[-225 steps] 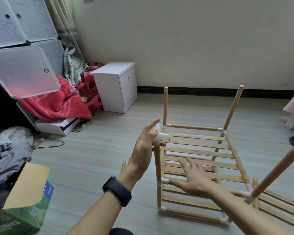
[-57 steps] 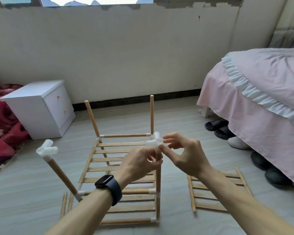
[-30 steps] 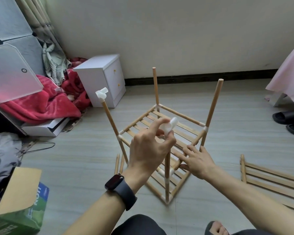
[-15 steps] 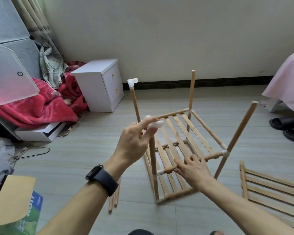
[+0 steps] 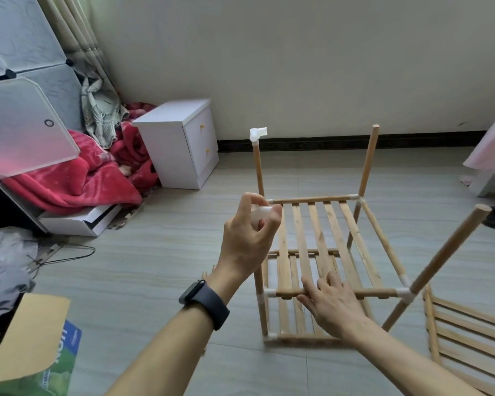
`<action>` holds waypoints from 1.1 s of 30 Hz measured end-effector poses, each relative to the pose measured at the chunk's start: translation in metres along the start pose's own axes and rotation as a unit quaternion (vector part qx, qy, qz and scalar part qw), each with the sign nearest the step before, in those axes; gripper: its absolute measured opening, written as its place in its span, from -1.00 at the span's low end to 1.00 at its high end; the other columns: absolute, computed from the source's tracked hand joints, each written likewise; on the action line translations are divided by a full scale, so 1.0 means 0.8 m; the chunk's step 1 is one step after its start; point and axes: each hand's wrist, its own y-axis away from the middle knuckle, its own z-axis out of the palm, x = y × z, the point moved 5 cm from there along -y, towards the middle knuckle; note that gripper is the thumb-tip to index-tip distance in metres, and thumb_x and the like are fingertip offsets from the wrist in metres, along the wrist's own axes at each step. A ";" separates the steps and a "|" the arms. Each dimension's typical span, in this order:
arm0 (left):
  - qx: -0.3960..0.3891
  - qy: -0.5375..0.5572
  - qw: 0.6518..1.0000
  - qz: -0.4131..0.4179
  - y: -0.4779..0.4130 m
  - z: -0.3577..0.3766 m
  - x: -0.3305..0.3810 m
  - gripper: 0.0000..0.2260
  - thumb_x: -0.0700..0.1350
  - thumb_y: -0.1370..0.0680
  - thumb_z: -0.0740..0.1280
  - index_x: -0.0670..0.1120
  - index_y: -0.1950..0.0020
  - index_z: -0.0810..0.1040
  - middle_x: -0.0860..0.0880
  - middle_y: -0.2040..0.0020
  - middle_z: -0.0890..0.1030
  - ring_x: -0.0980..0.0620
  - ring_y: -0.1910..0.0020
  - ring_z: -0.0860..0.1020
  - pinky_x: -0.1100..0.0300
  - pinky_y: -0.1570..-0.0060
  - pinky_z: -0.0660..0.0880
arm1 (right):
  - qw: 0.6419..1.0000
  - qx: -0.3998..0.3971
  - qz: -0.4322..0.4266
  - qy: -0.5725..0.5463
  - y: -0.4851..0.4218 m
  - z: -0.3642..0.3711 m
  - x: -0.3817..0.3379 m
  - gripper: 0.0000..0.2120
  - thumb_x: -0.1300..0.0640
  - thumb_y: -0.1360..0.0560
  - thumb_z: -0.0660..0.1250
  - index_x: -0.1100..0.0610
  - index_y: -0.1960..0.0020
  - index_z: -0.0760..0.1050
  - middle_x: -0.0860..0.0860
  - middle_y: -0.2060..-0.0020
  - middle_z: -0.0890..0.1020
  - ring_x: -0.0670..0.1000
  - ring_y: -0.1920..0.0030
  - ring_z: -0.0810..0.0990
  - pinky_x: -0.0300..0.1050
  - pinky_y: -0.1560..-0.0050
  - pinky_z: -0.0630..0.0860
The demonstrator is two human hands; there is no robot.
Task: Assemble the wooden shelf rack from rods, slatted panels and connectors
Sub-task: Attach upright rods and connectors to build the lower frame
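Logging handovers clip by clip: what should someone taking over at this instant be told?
Left hand: pinches a white connector on top of the near-left upright. The hand hides whether it is fully seated.
Right hand: rests on the front rail of the upper slatted panel.
Done: two slatted tiers joined, four uprights standing, and the far-left connector fitted.
Left: cap the far-right upright and the near-right upright, probably followed by the spare panel lying on the floor at right.

Rack mid-floor; panel R; cabinet behind-L.
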 end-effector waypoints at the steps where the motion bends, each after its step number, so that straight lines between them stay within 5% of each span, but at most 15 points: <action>1: 0.007 0.012 1.000 -0.005 -0.002 0.001 -0.003 -0.86 0.03 -0.63 0.34 0.09 -0.02 0.37 0.06 0.45 0.45 0.17 0.53 0.39 0.26 0.54 0.37 | 1.000 0.003 0.001 -0.002 0.000 0.003 0.000 -0.38 -0.36 -0.55 -0.36 -0.12 -0.41 0.18 -0.03 -0.08 0.56 0.07 -0.16 0.38 0.04 0.04 0.37; 7: 0.028 0.044 0.999 -0.001 -0.011 -0.001 -0.011 -0.85 -0.03 -0.62 0.36 0.10 0.01 0.39 0.07 0.42 0.46 0.19 0.52 0.44 0.38 0.50 0.37 | 1.000 -0.001 0.015 -0.014 -0.007 0.003 -0.004 -0.38 -0.35 -0.56 -0.34 -0.10 -0.45 0.12 -0.01 -0.12 0.55 0.09 -0.20 0.36 0.08 0.03 0.37; 13: 0.003 0.027 0.999 0.020 -0.018 -0.011 -0.017 -0.83 0.17 -0.56 0.27 0.13 -0.03 0.37 0.01 0.39 0.49 0.09 0.47 0.51 0.12 0.50 0.53 | 0.999 0.009 0.022 -0.028 -0.006 0.003 -0.013 -0.43 -0.35 -0.58 -0.28 -0.10 -0.42 0.15 -0.07 -0.09 0.54 0.08 -0.18 0.37 0.06 0.07 0.37; 16: 0.007 -0.004 0.999 0.035 0.005 -0.022 -0.040 -0.68 0.19 -0.61 0.23 0.21 -0.33 0.26 0.05 0.10 0.57 0.11 0.20 0.60 0.23 0.27 0.59 | 0.998 0.033 0.017 -0.046 -0.002 0.002 -0.011 -0.45 -0.37 -0.59 -0.22 -0.11 -0.41 0.18 -0.09 -0.05 0.56 0.06 -0.15 0.38 0.03 0.07 0.40; 19: 0.128 -0.008 0.988 -0.081 0.079 -0.055 -0.121 -0.60 0.21 -0.60 0.22 0.29 -0.41 0.19 0.14 -0.10 0.54 0.19 -0.04 0.58 0.34 0.07 0.54 | 0.997 0.079 0.012 -0.021 0.002 0.004 -0.009 -0.47 -0.37 -0.57 -0.03 -0.10 -0.40 0.25 -0.06 -0.04 0.58 0.11 -0.10 0.43 0.02 0.11 0.36; 22: 0.178 -0.094 0.931 -0.305 0.203 -0.086 -0.236 -0.58 0.17 -0.60 0.27 0.07 -0.40 0.30 -0.02 -0.17 0.52 0.04 -0.13 0.55 0.12 -0.05 0.53 | 0.996 0.082 0.028 0.021 0.003 0.014 -0.014 -0.45 -0.30 -0.52 0.23 -0.06 -0.40 0.28 0.04 -0.08 0.56 0.16 -0.07 0.43 0.01 0.14 0.33; 26: -0.041 -0.225 0.776 -0.588 0.376 -0.093 -0.343 -0.52 0.16 -0.60 0.30 0.02 -0.46 0.31 -0.18 -0.44 0.29 -0.23 -0.34 0.41 -0.06 -0.28 0.43 | 0.990 0.130 0.041 0.019 0.002 0.016 -0.022 -0.37 -0.07 -0.38 0.50 0.08 -0.37 0.39 0.16 -0.12 0.46 0.20 -0.06 0.32 0.12 0.08 0.41; 29: -0.182 -0.262 0.693 -0.647 0.459 -0.079 -0.368 -0.46 0.21 -0.55 0.33 0.05 -0.46 0.29 -0.17 -0.42 0.23 -0.25 -0.23 0.51 0.00 -0.26 0.47 | 0.989 0.140 0.042 0.014 0.000 0.019 -0.026 -0.38 -0.01 -0.38 0.50 0.10 -0.35 0.37 0.17 -0.14 0.41 0.22 -0.08 0.31 0.16 0.05 0.41; 33: -0.198 -0.257 0.668 -0.670 0.492 -0.056 -0.380 -0.69 -0.03 -0.59 0.33 -0.05 -0.29 0.38 -0.19 -0.37 0.25 -0.18 0.06 0.58 0.13 -0.04 0.50 | 0.990 0.131 0.048 0.014 -0.002 0.019 -0.028 -0.39 0.01 -0.40 0.48 0.09 -0.36 0.34 0.18 -0.16 0.42 0.23 -0.11 0.30 0.17 0.00 0.38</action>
